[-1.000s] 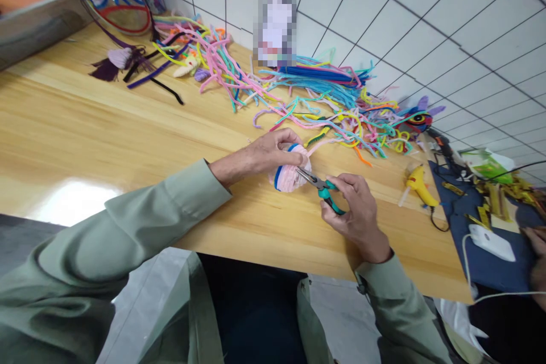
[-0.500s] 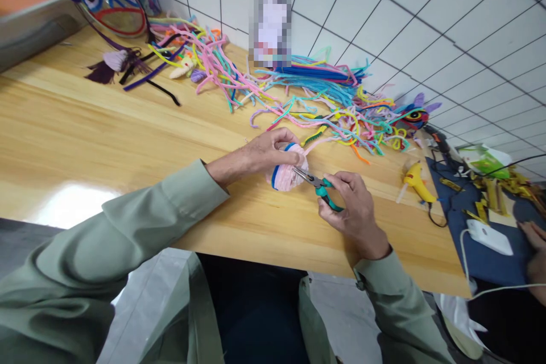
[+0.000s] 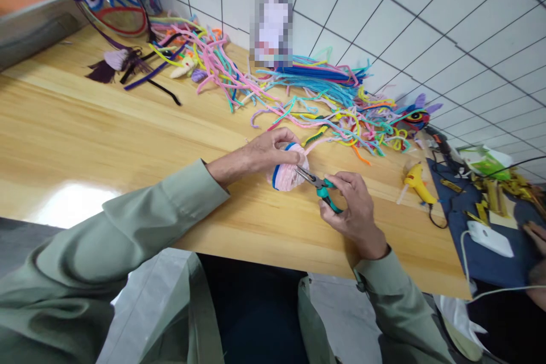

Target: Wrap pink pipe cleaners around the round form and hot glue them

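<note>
The right hand is closed around the teal handles of a pair of needle-nose pliers, whose thin nose points left and touches the side of a pink fuzzy ball banded with a blue strip. Whether the nose is pinching a strand cannot be told at this size. The left hand cups the ball from above, fingers curled over its top, pressing it against the table near the front edge. To work well here, the left hand should probably keep the ball pinned so that it neither rolls nor loosens, while the pliers take only the one wire end they are meant for, with a light squeeze and a short twist rather than a pull. Its fingertips should stay clear of the nose. Behind the ball lies a tangle of coloured pipe cleaners; a yellow glue gun rests well off to the right.
</note>
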`<control>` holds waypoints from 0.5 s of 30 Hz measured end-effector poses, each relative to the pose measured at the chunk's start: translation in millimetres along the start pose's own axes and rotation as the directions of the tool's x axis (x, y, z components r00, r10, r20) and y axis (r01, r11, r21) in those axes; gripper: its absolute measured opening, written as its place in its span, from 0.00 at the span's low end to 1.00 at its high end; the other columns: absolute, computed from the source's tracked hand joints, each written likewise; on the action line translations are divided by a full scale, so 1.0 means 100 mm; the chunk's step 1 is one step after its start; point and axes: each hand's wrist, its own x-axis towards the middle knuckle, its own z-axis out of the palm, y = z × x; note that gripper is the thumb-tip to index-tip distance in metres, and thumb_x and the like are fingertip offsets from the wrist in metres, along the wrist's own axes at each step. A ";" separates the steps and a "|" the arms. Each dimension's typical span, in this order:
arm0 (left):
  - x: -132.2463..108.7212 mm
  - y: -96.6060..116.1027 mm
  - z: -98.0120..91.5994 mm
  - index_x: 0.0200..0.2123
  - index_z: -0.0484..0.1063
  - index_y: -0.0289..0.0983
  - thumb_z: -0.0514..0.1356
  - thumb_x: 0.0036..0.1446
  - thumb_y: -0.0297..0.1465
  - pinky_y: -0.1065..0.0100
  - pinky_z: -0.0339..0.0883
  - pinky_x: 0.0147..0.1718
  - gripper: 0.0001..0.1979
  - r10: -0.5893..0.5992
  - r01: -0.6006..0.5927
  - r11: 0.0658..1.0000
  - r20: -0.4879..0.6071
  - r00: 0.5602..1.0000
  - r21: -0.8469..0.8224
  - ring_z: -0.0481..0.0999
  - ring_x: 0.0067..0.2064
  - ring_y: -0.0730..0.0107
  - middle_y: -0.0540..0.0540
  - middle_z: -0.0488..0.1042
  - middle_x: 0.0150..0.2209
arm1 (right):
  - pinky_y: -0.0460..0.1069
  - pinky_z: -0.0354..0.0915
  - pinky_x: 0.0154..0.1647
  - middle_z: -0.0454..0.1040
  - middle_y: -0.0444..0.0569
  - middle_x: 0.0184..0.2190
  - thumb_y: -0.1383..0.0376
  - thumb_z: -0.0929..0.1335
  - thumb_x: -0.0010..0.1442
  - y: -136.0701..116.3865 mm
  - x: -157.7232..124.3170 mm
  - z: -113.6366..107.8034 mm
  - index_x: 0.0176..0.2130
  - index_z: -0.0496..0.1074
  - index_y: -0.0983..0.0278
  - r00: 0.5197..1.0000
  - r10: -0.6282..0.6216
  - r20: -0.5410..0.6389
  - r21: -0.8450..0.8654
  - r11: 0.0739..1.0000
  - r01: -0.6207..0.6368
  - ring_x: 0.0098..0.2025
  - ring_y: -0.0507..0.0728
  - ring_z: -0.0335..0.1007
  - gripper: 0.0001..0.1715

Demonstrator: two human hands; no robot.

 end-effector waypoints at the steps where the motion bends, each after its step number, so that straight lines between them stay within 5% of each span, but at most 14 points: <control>1: 0.00 0.00 0.00 0.39 0.73 0.38 0.71 0.48 0.38 0.67 0.66 0.35 0.18 -0.008 0.008 1.000 0.004 1.000 -0.005 0.76 0.37 0.68 0.51 0.77 0.36 | 0.59 0.82 0.39 0.79 0.56 0.49 0.69 0.73 0.59 0.00 0.00 0.00 0.68 0.70 0.55 1.000 0.004 0.006 -0.007 1.000 -0.004 0.46 0.65 0.80 0.40; 15: 0.02 -0.01 0.00 0.39 0.73 0.38 0.70 0.45 0.39 0.67 0.67 0.36 0.19 -0.014 0.014 1.000 -0.005 1.000 -0.007 0.75 0.38 0.68 0.51 0.77 0.36 | 0.58 0.82 0.40 0.78 0.57 0.49 0.69 0.74 0.61 0.00 0.00 0.02 0.67 0.70 0.57 1.000 -0.018 -0.009 0.004 1.000 0.018 0.48 0.66 0.80 0.37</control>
